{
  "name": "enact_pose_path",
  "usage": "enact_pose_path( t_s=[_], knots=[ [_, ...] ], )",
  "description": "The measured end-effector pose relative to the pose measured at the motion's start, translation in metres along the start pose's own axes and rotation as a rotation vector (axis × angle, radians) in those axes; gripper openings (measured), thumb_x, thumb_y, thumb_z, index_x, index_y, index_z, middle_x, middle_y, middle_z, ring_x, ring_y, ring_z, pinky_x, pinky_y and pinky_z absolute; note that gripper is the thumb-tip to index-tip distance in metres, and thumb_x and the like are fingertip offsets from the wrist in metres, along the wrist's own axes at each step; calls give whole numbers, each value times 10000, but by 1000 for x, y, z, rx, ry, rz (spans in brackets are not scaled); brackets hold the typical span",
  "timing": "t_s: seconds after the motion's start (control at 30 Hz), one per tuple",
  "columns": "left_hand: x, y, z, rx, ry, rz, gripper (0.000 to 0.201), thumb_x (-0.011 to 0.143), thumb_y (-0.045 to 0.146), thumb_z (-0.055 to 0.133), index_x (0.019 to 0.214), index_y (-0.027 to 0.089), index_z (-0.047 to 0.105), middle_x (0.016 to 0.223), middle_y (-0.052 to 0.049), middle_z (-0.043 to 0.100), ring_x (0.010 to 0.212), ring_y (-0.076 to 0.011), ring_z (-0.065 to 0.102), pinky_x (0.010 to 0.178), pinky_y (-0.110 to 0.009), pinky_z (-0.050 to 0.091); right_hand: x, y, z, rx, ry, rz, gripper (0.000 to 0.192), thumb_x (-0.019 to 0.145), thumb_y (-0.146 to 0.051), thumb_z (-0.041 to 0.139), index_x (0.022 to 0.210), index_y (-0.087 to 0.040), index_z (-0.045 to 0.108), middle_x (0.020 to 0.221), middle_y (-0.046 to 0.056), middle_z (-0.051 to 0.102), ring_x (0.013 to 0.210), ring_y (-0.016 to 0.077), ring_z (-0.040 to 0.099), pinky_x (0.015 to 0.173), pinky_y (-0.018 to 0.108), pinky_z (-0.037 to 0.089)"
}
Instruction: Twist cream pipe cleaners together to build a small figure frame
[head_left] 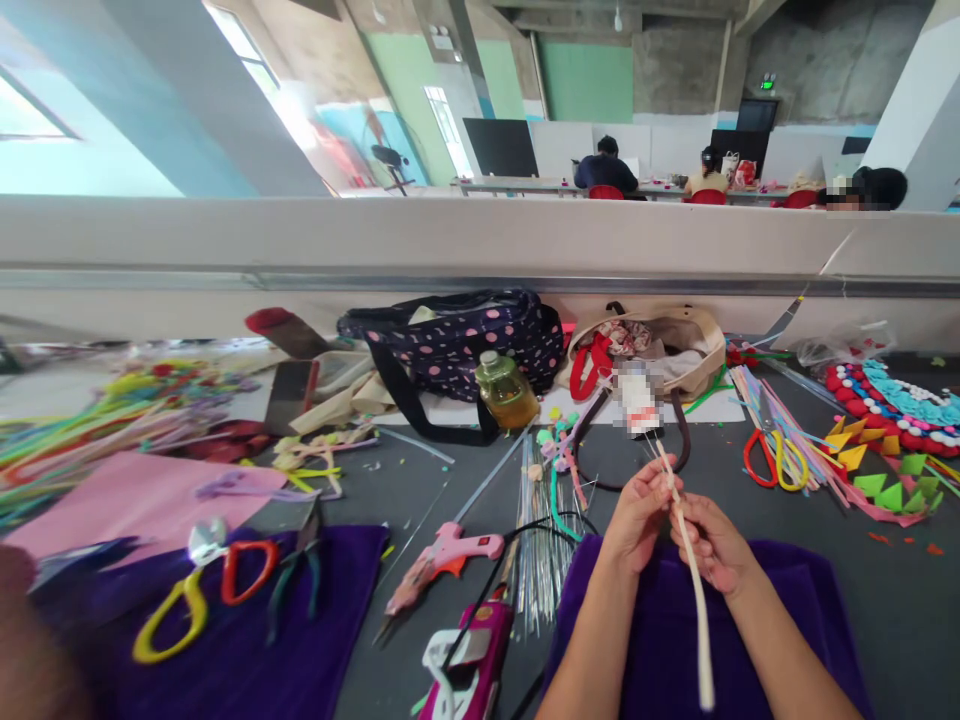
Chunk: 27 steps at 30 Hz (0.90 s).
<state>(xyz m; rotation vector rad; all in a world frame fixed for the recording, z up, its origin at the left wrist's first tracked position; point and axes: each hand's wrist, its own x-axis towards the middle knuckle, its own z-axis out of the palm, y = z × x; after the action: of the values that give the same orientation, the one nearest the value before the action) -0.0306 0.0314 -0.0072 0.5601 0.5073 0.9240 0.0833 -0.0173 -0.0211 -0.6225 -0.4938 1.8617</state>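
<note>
Holding a white pipe cleaner (694,580) upright-ish over a purple cloth (660,640), both hands pinch its upper part: left hand (637,515) closed round it near the top, right hand (712,545) curled shut on it just below, fingertips touching. Lower end hangs free toward the camera, approx. between the forearms.

Probably v. light, soft and fuzzy w/ a thin wire core, so it likely bends easily and keeps a bend; not fragile, not slippery. Best grip is a fingertip pinch close to where the bend is wanted; held far from that spot it would flop.

Looks: long, thin, cream-white, slightly curved, tip narrower above the left hand.

Just left lie a pink glue gun (446,560) and a bundle of thin wires (540,540). Farther out, a dark hoop (600,470), scissors (765,460) w/ red and yellow handles to the right, a jar of yellow liquid (506,390), and a spotted bag (457,345) against the partition.
</note>
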Motion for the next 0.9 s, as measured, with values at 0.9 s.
enact_pose_path(
  t_s=[0.9],
  knots=[
    [-5,4,6,260,124,275,180,672,281,738,780,158,663,766,-18,621,699,-112,540,696,-225,423,-1,0,2,-320,215,-237,239,762,-359,683,710,-168,549,458,-86,486,290,1,270,272,105,212]
  ],
)
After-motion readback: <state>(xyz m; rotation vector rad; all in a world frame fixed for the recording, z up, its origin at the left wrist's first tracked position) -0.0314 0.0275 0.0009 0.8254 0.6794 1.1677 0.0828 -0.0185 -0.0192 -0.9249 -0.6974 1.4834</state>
